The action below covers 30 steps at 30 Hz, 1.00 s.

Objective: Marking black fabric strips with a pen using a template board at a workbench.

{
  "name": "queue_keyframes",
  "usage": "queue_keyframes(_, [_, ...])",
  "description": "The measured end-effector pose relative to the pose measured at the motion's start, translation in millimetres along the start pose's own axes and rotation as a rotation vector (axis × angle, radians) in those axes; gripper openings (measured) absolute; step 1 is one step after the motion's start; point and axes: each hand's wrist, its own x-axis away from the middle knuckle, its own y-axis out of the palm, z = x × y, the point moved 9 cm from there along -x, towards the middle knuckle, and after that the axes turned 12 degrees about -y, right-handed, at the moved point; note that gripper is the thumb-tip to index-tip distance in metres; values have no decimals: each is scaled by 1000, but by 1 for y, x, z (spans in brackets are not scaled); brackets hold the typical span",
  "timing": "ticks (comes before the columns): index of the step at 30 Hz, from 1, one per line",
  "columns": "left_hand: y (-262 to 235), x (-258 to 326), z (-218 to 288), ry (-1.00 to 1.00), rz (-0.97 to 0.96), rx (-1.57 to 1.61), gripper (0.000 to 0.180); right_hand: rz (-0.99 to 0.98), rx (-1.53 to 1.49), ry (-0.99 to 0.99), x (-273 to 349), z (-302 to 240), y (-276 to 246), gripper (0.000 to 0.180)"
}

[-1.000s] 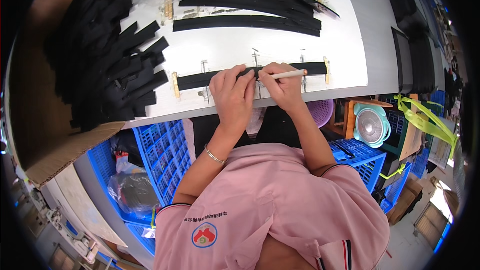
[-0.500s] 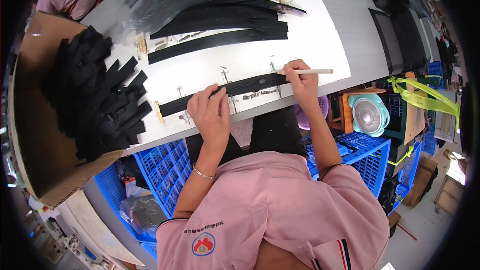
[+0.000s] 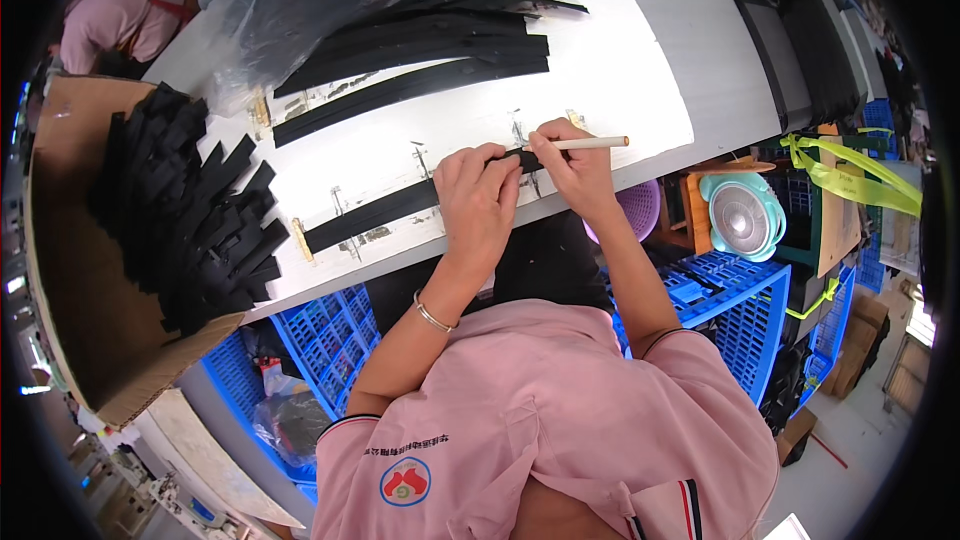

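Far left: open cardboard box [image 3: 70, 270] w/ a heap of short black strips [image 3: 185, 210] piled criss-cross, ends sticking out over the box edge. Above it, a clear plastic bag [image 3: 300, 0] lies crumpled at the back of the white worktop [image 3: 620, 70].

Mid-left: the black strap [image 3: 375, 215] being worked on lies flat along the worktop's front edge, running diagonally up to the right. It's long, narrow, matte black, even in width, w/ a small tan-coloured piece at its left end (can't tell what it's made of). Thin metal pins or clips stand on the worktop just beside it at intervals.

Centre: left hand [image 3: 478, 202] is pressed palm-down on the strap, fingers spread and flat on top, pinning it rather than clenching it. A thin bracelet sits on that wrist.

Just right: right hand [image 3: 575, 172] pinches a slim pale stick [image 3: 590, 143] like a pen, tip down on the strap's right end, its far end pointing right.

Behind the hands: a stack of long black straps [image 3: 420, 55] fanned out.

Right, under the worktop: small teal fan [image 3: 742, 215], blue crates [image 3: 740, 300].
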Motion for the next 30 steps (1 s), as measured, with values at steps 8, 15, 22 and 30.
queue_keyframes(8, [0, 0, 1, -10, 3, 11, 16, -27, 142, -118, 0, -9, 0, 10])
queue_keyframes(15, [0, 0, 1, -8, 7, 12, 16, -39, 56, -120, -3, -11, -5, 15])
queue_keyframes(22, [-2, 2, -6, 7, 24, 17, 20, -119, 134, -256, -7, -23, 5, 14])
queue_keyframes(30, [-15, 34, -15, -85, -116, -178, 43, 120, -147, 4, 13, 1, -19, 14])
